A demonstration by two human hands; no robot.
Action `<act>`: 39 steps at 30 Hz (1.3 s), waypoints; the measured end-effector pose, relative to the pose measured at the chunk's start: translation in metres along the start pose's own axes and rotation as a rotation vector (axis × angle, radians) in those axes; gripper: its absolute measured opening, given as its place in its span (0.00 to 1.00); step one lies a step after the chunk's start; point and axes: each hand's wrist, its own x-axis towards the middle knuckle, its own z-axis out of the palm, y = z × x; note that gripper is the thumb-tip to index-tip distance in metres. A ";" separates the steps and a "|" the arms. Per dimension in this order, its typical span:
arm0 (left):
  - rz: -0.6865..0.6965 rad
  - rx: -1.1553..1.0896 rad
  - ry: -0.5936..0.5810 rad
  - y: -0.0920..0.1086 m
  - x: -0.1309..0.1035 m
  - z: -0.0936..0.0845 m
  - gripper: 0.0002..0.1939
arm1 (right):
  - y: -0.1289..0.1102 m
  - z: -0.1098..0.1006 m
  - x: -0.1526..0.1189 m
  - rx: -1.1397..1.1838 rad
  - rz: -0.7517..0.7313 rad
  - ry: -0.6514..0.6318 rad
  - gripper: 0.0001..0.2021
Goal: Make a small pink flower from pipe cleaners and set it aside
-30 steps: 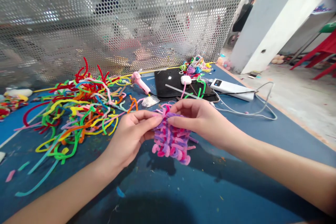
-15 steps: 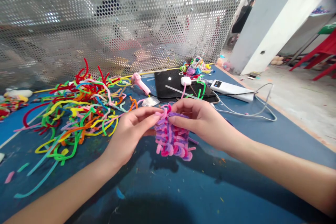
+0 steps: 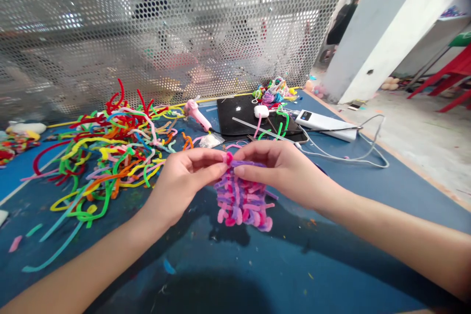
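A woven piece of fuzzy pink, purple and magenta stems (image 3: 243, 201) hangs between my hands, above the blue table. My left hand (image 3: 184, 176) pinches its top left corner between thumb and fingers, close to a small magenta loop. On the other side, my right hand (image 3: 274, 164) grips the top edge, thumb in front and fingers behind. The fingertips of both hands are close together. Curled ends line the bottom of the piece, and a few stem ends stick out at its right side.
Tangled colourful fuzzy stems (image 3: 117, 152) cover the left of the blue table (image 3: 294, 265). Farther back lie a pink handheld tool (image 3: 197, 116), a black tablet (image 3: 231, 120), a white earphone case (image 3: 261, 111) and a white power bank (image 3: 326, 125) with cables. A perforated metal screen (image 3: 165, 34) stands behind.
The woven piece has tilted slightly and its lower edge hangs a little lower. My fingertips have shifted at its top edge, where the magenta loop now shows between them.
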 end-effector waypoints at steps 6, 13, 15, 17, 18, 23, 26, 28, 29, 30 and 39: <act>-0.047 -0.100 -0.039 -0.018 0.009 -0.004 0.06 | 0.024 -0.003 0.010 0.184 0.072 0.040 0.12; -0.123 -0.119 -0.029 -0.059 0.024 -0.011 0.06 | 0.068 -0.006 0.025 0.139 0.097 0.073 0.11; -0.110 -0.120 -0.019 -0.063 0.026 -0.013 0.07 | 0.072 -0.007 0.027 0.135 0.104 0.077 0.12; -0.099 -0.118 -0.010 -0.064 0.028 -0.014 0.08 | 0.073 -0.007 0.029 0.132 0.110 0.076 0.13; -0.096 -0.114 -0.012 -0.065 0.028 -0.015 0.08 | 0.074 -0.008 0.029 0.127 0.116 0.075 0.13; -0.115 -0.103 -0.046 -0.067 0.032 -0.017 0.09 | 0.073 -0.008 0.028 0.120 0.142 0.076 0.14; -0.112 -0.096 -0.069 -0.068 0.033 -0.017 0.09 | 0.073 -0.008 0.027 0.170 0.137 0.071 0.15; -0.092 -0.086 -0.080 -0.069 0.032 -0.017 0.08 | 0.074 -0.008 0.026 0.213 0.130 0.063 0.15; -0.079 -0.079 -0.082 -0.069 0.032 -0.016 0.07 | 0.075 -0.008 0.026 0.231 0.130 0.059 0.14; -0.065 -0.072 -0.084 -0.070 0.031 -0.016 0.07 | 0.076 -0.008 0.026 0.243 0.133 0.054 0.14; 0.049 0.021 -0.109 -0.075 0.028 -0.015 0.08 | 0.084 -0.007 0.023 0.168 0.056 0.073 0.12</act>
